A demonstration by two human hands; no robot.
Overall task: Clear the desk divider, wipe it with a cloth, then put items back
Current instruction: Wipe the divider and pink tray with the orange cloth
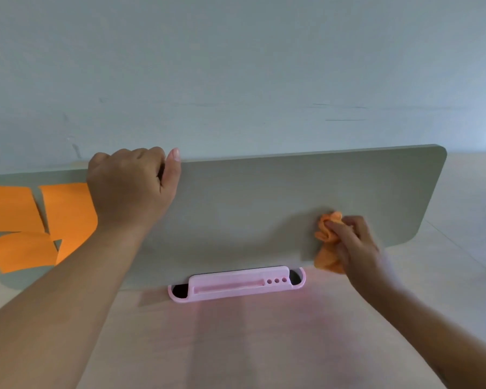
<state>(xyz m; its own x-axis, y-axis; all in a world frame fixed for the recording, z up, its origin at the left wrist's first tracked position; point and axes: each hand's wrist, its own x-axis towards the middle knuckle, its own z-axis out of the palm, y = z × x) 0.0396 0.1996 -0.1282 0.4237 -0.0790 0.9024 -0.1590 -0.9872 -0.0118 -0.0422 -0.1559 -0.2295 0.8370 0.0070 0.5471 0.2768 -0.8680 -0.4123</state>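
Note:
A grey-green desk divider [250, 209] stands upright across the back of the desk. My left hand [129, 183] grips its top edge, fingers curled over the back and thumb up. My right hand [354, 245] holds a crumpled orange cloth [327, 240] against the divider's lower right face; the hand is slightly blurred. Three orange sticky notes [11, 209] cling to the divider's left part, one partly hidden by my left forearm.
A pink plastic holder [236, 284] with a long slot and three small holes sits at the divider's foot, in the middle. The pale wooden desk top [250, 346] lies in front. A plain wall rises behind the divider.

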